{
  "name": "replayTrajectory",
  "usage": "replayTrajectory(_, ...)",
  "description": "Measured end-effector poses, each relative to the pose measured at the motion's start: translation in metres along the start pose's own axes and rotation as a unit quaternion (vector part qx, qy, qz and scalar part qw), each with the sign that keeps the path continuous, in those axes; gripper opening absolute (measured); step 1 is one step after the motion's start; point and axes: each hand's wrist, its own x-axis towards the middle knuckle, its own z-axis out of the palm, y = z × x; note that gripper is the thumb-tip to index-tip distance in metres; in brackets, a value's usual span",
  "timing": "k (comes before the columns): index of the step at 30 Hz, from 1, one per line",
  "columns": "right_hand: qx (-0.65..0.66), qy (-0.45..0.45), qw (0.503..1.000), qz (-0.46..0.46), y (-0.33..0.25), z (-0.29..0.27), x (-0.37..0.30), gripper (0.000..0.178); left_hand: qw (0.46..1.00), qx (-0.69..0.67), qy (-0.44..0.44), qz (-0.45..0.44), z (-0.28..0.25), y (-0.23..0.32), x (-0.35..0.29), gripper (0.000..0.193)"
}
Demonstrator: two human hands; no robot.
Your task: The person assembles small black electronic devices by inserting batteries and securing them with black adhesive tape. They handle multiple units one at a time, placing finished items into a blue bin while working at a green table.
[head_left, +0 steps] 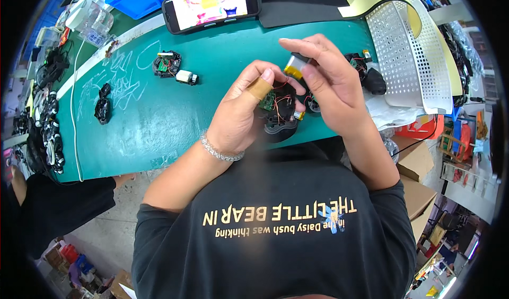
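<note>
Between the fingers and thumb of my right hand [339, 89] is a small silver battery pack [298, 64] with yellow tape along its edge. My left hand [238, 105], with a tan bandage round the thumb, grips an open black plastic housing [284, 101]. Inside that housing, a green circuit board [269, 101] and thin red wires show. The battery pack is just above the housing; whether a wire joins them I cannot make out. Another small yellow-taped piece [299, 115] shows at the housing's lower right. Partly behind my right hand lies another wired part [313, 105].
On the green table [212, 52] lie another opened housing [166, 64], a white cylindrical part [186, 77] and a black piece [103, 105]. A phone [212, 4] with a lit screen stands at the back. A white perforated basket [408, 55] and black housings [374, 81] sit right.
</note>
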Motion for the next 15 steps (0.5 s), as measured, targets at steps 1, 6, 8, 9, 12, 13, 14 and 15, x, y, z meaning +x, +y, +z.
replayTrajectory(1,0.015,0.004,1.0,0.016,-0.002,0.002,-0.002,0.029,1.0,0.004,-0.002,-0.003,0.0,0.0,0.001,0.025)
replayTrajectory(6,0.016,-0.042,0.999,0.021,-0.001,-0.001,-0.001,0.021,0.972,0.226,0.057,0.037,-0.001,0.001,0.001,0.025)
replayTrajectory(8,-0.002,-0.075,0.997,0.008,-0.003,-0.009,0.004,0.017,0.96,0.268,0.061,0.061,0.003,-0.001,0.004,0.026)
replayTrajectory(9,0.011,-0.067,0.998,-0.003,-0.001,-0.009,0.007,0.016,0.958,0.272,0.068,0.055,0.006,0.0,0.003,0.025)
replayTrajectory(12,-0.114,-0.044,0.991,-0.047,-0.006,-0.008,0.01,0.016,0.963,0.255,0.054,0.065,0.001,-0.006,0.004,0.023)
replayTrajectory(13,-0.136,-0.05,0.988,-0.046,-0.009,-0.008,0.01,0.013,0.973,0.219,0.052,0.055,0.0,-0.008,0.005,0.023)
replayTrajectory(14,-0.162,-0.042,0.985,-0.043,-0.011,-0.01,0.009,0.013,0.973,0.221,0.037,0.057,-0.002,-0.009,0.008,0.025)
replayTrajectory(15,-0.184,-0.036,0.981,-0.041,-0.012,-0.009,0.009,0.014,0.972,0.224,0.028,0.059,-0.006,-0.01,0.008,0.026)
